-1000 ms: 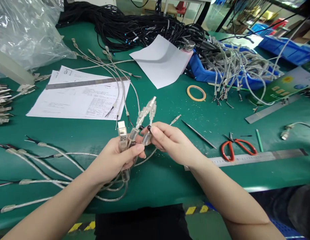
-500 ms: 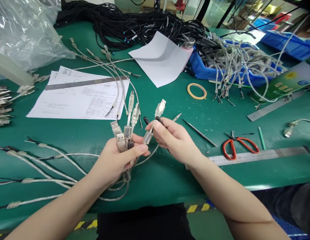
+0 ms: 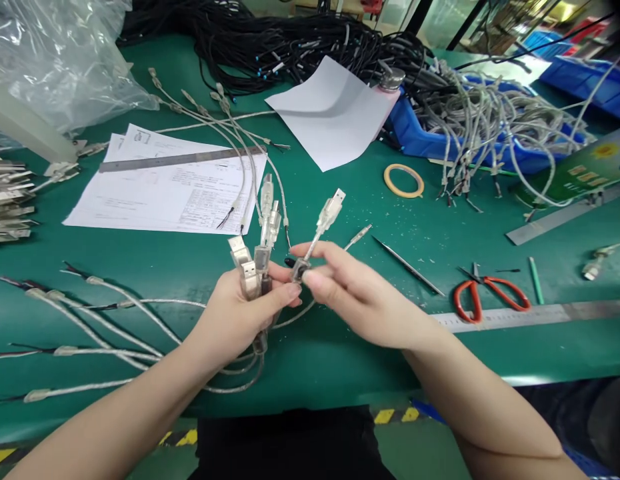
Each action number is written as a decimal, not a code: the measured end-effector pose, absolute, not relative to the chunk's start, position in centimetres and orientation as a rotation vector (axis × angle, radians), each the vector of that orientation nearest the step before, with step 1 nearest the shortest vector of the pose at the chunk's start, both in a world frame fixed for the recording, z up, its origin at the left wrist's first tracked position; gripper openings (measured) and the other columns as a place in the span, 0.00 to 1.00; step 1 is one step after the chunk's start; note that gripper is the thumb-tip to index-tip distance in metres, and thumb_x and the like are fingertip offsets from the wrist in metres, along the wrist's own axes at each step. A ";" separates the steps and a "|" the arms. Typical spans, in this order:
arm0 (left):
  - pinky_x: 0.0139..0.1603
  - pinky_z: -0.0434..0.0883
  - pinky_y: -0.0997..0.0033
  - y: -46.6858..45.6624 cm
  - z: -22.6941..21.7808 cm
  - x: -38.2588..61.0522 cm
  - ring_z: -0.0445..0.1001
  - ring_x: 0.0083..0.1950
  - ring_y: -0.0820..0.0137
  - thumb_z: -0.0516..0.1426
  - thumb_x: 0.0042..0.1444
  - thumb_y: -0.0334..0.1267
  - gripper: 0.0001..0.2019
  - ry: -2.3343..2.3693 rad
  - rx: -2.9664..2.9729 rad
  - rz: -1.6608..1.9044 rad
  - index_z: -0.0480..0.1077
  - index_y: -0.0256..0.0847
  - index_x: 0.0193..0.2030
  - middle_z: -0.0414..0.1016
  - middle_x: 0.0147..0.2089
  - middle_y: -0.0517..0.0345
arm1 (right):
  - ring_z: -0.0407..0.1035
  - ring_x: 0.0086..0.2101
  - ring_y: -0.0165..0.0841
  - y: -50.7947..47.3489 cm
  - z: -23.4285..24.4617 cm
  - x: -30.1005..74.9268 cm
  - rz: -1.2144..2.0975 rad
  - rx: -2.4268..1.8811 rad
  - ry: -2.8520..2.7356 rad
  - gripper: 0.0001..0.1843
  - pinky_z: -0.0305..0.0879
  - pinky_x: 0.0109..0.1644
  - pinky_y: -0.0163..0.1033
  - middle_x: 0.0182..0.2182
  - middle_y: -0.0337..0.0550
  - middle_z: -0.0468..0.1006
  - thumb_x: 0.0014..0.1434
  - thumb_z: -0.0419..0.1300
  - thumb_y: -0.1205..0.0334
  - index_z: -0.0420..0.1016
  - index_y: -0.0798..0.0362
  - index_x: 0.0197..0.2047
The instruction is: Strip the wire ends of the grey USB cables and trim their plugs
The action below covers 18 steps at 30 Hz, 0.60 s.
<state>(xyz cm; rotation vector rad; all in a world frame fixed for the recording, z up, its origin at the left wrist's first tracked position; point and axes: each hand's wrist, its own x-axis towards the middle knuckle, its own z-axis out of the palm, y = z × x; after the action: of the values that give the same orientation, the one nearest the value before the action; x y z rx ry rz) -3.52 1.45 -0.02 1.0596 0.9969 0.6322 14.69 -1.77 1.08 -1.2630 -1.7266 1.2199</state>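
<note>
My left hand point(image 3: 240, 303) is closed around a bundle of clear-sheathed USB cables point(image 3: 262, 257); several of their metal plugs stick up above the thumb. To its right, my right hand point(image 3: 363, 287) pinches another USB cable point(image 3: 330, 212) at its ferrite bead point(image 3: 299, 269), with the plug pointing up and to the right. A small black tip point(image 3: 290, 262) shows beside the bead; what it belongs to is mostly hidden by the fingers. The bundle's stripped wire ends point(image 3: 65, 350) fan out on the green table to the left.
Printed sheets point(image 3: 140, 200) under a steel ruler point(image 3: 180, 159) lie behind my hands. To the right are a tape roll point(image 3: 404, 181), a pointed metal tool point(image 3: 407, 265), red-handled pliers point(image 3: 467, 300) and a long ruler point(image 3: 545, 317). A blue bin point(image 3: 415, 133) holds more cables.
My right hand's grip has slid from just below the USB plug down to the ferrite bead. The left hand keeps its hold on the bundle. The whole view has shifted slightly.
</note>
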 end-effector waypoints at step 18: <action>0.17 0.56 0.80 1.9 0.2 -3.8 0.59 0.18 0.81 0.65 0.55 0.40 0.10 0.797 0.950 0.454 0.73 0.38 0.39 0.79 0.27 0.58 | 0.47 0.21 0.22 -0.9 0.2 14.9 1.304 -1.161 -1.052 0.14 0.44 0.23 0.33 0.20 0.29 0.54 0.61 0.63 0.54 0.68 0.55 0.32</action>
<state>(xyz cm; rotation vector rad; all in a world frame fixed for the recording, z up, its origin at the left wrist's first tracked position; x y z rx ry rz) -3.78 1.90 0.25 0.9497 0.7974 0.4540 14.90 -0.87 0.17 -1.1608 -1.0518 1.3044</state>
